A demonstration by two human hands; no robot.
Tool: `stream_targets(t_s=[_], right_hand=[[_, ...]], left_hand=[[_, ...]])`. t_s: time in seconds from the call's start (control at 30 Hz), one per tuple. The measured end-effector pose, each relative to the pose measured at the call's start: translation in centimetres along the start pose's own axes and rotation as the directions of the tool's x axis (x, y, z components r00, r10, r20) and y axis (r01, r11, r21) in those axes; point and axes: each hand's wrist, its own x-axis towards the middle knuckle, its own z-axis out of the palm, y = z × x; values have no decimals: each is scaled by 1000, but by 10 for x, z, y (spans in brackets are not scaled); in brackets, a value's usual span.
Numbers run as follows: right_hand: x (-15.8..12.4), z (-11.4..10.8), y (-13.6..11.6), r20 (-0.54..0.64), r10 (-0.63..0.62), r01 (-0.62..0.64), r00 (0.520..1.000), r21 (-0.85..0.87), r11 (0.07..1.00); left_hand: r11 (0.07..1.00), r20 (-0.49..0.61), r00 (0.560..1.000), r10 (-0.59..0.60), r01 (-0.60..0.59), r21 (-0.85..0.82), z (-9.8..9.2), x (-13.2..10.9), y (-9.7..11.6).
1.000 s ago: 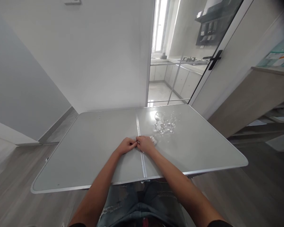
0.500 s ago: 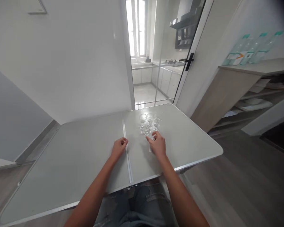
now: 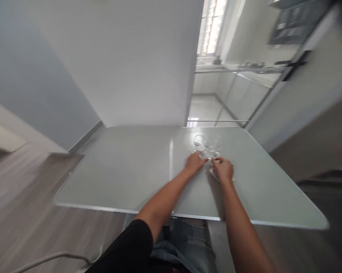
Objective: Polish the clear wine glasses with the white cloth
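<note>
Several small clear stemmed glasses (image 3: 199, 139) stand grouped on the right part of the table, blurred by motion. At the near side of the group, my left hand (image 3: 195, 163) has its fingers and thumb closed about one glass (image 3: 202, 155). Just to its right is my right hand (image 3: 223, 170), thumb and fingers pinched together on a thin white strip, perhaps a cord or tape (image 3: 213, 174). The strip curves below the fingers, and part of it is hidden behind the hand. The fingertips of both hands almost meet.
The pale table (image 3: 125, 167) has a metal-edged seam (image 3: 171, 159) left of the glasses. Behind it are a white wall (image 3: 136, 76) and a glass door (image 3: 230, 91) to a kitchen. A pale cable (image 3: 59, 256) lies at lower left.
My left hand has moved right from the table seam to the glasses and closed on one. My right hand keeps the white strip, now beside the left. The head view has turned left.
</note>
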Motion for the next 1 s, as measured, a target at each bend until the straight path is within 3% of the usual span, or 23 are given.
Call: stream_targets(t_s=[0.17, 0.27, 0.37, 0.47, 0.53, 0.6, 0.67, 0.77, 0.83, 1.0], right_hand=[[3, 14, 9, -95, -17, 8, 995, -101, 995], [-4, 16, 5, -129, -9, -2, 992, -89, 996], [-19, 11, -8, -297, -45, 43, 954, -12, 999], [-41, 10, -38, -427, -154, 191, 891, 45, 981], [-61, 19, -70, -369, -197, 254, 908, 112, 961], [-81, 40, -110, -213, -261, 304, 941, 200, 932], [-100, 71, -156, -8, -409, 394, 912, 288, 873], [-121, 124, -224, 173, -518, 438, 838, 353, 827], [-130, 154, -263, 234, -565, 486, 791, 320, 813], [-144, 202, -321, 332, -567, 530, 754, 204, 823]], left_hand=[[995, -5, 998, 66, -66, -77, 7, -6, -4], [990, -85, 993, 86, -95, -108, -11, -35, -19], [982, -175, 979, 104, -129, -139, -61, -71, -55], [991, -301, 953, -19, -21, -129, -136, -92, -113], [994, -369, 923, -106, 87, -67, -185, -97, -157], [984, -458, 873, -168, 180, -19, -225, -97, -198], [972, -522, 828, -204, 235, -9, -251, -97, -230], [958, -599, 767, -231, 286, -4, -266, -99, -257], [948, -611, 752, -246, 317, 9, -267, -102, -265], [902, -593, 731, -337, 432, 21, -265, -105, -270]])
